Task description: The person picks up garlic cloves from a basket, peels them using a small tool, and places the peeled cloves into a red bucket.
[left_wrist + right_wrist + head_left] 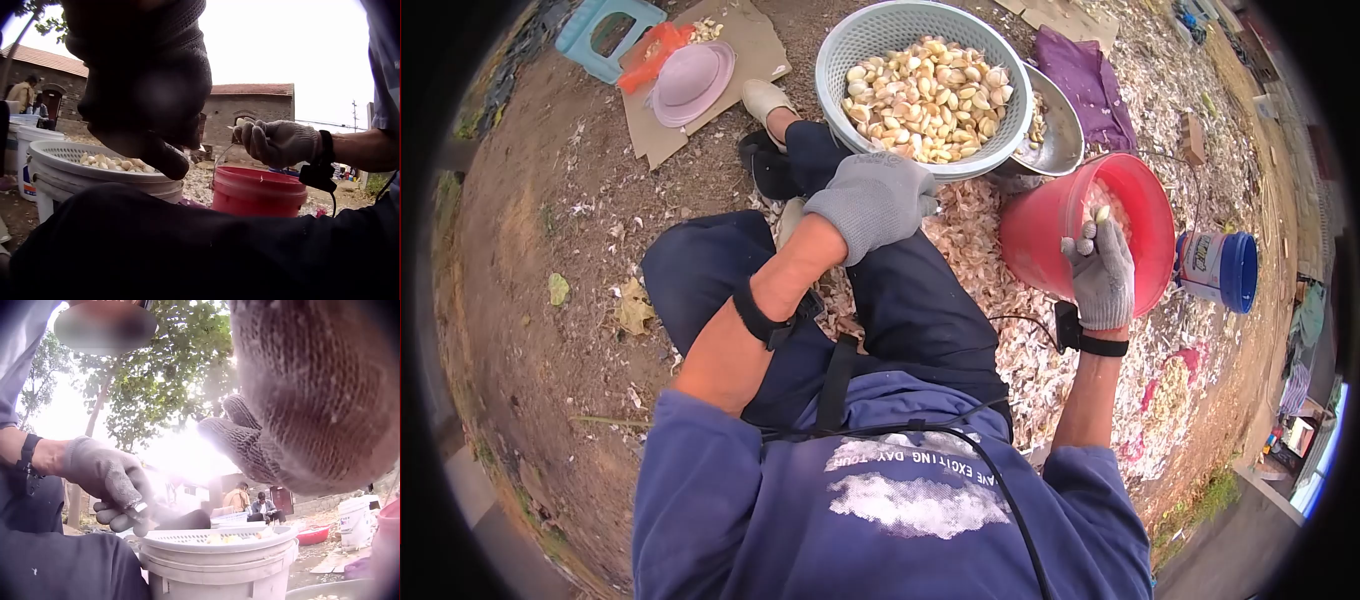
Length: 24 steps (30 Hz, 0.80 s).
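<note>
My right hand, in a grey knit glove, pinches a pale garlic clove between thumb and fingertips over the red bucket. The left wrist view shows that clove above the bucket's rim. My left hand, gloved too, is at the near edge of the pale perforated basket, its fingers curled. In the right wrist view it grips a small shiny metal blade, mostly hidden by the fingers. Peeled garlic cloves lie heaped in the basket, which sits on a white bucket.
A metal bowl stands behind the red bucket, a blue bucket lies to its right. Garlic skins cover the ground. Farther left are a pink hat on cardboard and a blue stool. Two people sit in the background.
</note>
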Tool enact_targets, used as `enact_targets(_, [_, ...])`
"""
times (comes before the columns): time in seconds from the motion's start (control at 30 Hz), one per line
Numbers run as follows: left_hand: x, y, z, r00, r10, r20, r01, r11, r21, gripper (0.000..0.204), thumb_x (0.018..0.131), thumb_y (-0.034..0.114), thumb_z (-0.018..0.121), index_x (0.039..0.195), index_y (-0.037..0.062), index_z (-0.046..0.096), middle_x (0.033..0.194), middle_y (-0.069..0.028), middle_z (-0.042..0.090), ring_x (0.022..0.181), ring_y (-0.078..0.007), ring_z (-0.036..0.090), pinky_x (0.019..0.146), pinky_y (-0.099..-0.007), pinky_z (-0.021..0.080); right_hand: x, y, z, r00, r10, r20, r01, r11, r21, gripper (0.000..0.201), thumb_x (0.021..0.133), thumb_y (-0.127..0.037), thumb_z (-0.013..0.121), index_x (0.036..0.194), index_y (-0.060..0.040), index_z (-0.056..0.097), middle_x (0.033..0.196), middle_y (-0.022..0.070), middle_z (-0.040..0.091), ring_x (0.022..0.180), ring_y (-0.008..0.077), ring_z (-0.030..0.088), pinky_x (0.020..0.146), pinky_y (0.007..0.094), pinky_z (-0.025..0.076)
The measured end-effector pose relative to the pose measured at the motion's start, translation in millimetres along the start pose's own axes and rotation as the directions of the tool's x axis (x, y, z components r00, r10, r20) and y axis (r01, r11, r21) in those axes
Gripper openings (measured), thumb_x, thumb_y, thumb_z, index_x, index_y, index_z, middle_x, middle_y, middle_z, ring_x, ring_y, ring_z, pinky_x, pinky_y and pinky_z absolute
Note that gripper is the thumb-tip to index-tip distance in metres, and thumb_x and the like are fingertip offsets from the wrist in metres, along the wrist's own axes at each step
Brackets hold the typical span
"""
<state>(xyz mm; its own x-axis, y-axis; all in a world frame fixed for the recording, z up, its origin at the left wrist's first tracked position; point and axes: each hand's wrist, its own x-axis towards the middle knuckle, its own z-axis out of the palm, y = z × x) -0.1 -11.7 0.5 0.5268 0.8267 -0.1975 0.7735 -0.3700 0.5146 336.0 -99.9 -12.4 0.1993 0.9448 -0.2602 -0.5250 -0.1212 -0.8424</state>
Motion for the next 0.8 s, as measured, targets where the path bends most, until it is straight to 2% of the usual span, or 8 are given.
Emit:
enact_targets(0.1, [-2, -4, -2, 1.0, 0.019, -0.001, -0.019, 0.997, 0.07, 0.03, 0.098, 0.034, 0.067, 0.109, 0.0112, 0.082, 0.095, -0.0157, 0.079, 0.096, -0.0352, 0.076, 0.089, -0.0455, 0.058, 18, -21, -46, 0.982, -0.153, -0.112, 0.125, 0.967, -0.222, 0.034, 0.108, -0.017, 0.068, 0.136, 0.0007, 0.064, 0.103, 0.004, 0.068, 0.086, 0.014, 0.068, 0.083, 0.0379, 0.065])
enact_targets(0.2, [-6, -9, 1, 0.999, 0.037, 0.0, -0.037, 0.991, 0.131, 0.029, 0.097, 0.033, 0.068, 0.105, 0.0083, 0.081, 0.093, -0.0179, 0.078, 0.091, -0.0375, 0.077, 0.085, -0.0485, 0.059, 27, -33, -74, 0.941, -0.153, -0.302, 0.001, 0.893, -0.45, 0.045, 0.104, -0.012, 0.07, 0.145, 0.0037, 0.059, 0.111, 0.007, 0.071, 0.091, 0.015, 0.07, 0.084, 0.0343, 0.064])
enact_targets(0.3, [-4, -13, -3, 0.994, 0.037, -0.107, -0.019, 0.985, 0.17, 0.028, 0.097, 0.033, 0.067, 0.099, 0.007, 0.079, 0.09, -0.0193, 0.077, 0.086, -0.0389, 0.077, 0.079, -0.0499, 0.06, 42, -29, -80, 0.89, -0.344, -0.3, -0.001, 0.656, -0.754, 0.049, 0.101, -0.007, 0.071, 0.147, 0.0058, 0.059, 0.118, 0.0109, 0.074, 0.096, 0.0152, 0.071, 0.085, 0.031, 0.062])
enact_targets(0.43, [-4, -16, -9, 0.995, 0.02, -0.095, -0.002, 0.983, 0.184, 0.028, 0.097, 0.031, 0.067, 0.095, 0.006, 0.078, 0.087, -0.0196, 0.077, 0.084, -0.0383, 0.077, 0.077, -0.0499, 0.06, 49, -10, -5, 0.946, -0.323, 0.018, 0.221, 0.603, -0.766, 0.026, 0.099, -0.003, 0.073, 0.124, 0.0048, 0.076, 0.11, 0.0059, 0.078, 0.094, 0.0116, 0.072, 0.083, 0.0275, 0.059])
enact_targets(0.53, [-3, -19, -8, 0.992, 0.023, -0.122, 0.003, 0.979, 0.203, 0.028, 0.097, 0.031, 0.068, 0.095, 0.0048, 0.077, 0.086, -0.0201, 0.077, 0.083, -0.038, 0.077, 0.076, -0.0494, 0.061, 67, 7, 53, 0.951, -0.296, 0.088, 0.229, 0.487, -0.843, 0.024, 0.098, -0.003, 0.073, 0.121, -0.0009, 0.079, 0.104, 0.0055, 0.08, 0.09, 0.0132, 0.073, 0.081, 0.0286, 0.058])
enact_targets(0.6, [-4, -20, -8, 0.99, 0.028, -0.138, 0.001, 0.977, 0.212, 0.028, 0.097, 0.03, 0.068, 0.094, 0.0041, 0.077, 0.085, -0.0202, 0.077, 0.083, -0.0382, 0.077, 0.075, -0.0492, 0.061, 85, 17, 82, 0.841, -0.343, 0.418, 0.486, 0.141, -0.862, 0.022, 0.095, -0.006, 0.074, 0.116, -0.0068, 0.082, 0.101, 0.0108, 0.081, 0.088, 0.0213, 0.076, 0.082, 0.0322, 0.058])
enact_targets(0.73, [-7, -21, -11, 0.98, 0.04, -0.197, 0.002, 0.979, 0.206, 0.026, 0.096, 0.029, 0.068, 0.091, 0.0042, 0.076, 0.081, -0.0196, 0.076, 0.078, -0.0377, 0.077, 0.071, -0.0496, 0.06, 136, 44, 108, 0.822, -0.229, 0.521, 0.543, 0.039, -0.839, 0.021, 0.093, -0.012, 0.073, 0.111, -0.0103, 0.083, 0.102, 0.0166, 0.078, 0.092, 0.0326, 0.077, 0.086, 0.039, 0.059])
enact_targets(0.8, [-9, -24, -12, 0.973, 0.044, -0.228, 0.005, 0.978, 0.208, 0.025, 0.096, 0.028, 0.068, 0.09, 0.0046, 0.075, 0.08, -0.0195, 0.076, 0.075, -0.0373, 0.077, 0.069, -0.0498, 0.06, 159, 58, 112, 0.785, -0.069, 0.615, 0.598, -0.172, -0.783, 0.022, 0.09, -0.012, 0.069, 0.107, -0.0101, 0.083, 0.099, 0.0191, 0.078, 0.096, 0.0389, 0.075, 0.088, 0.0462, 0.059])
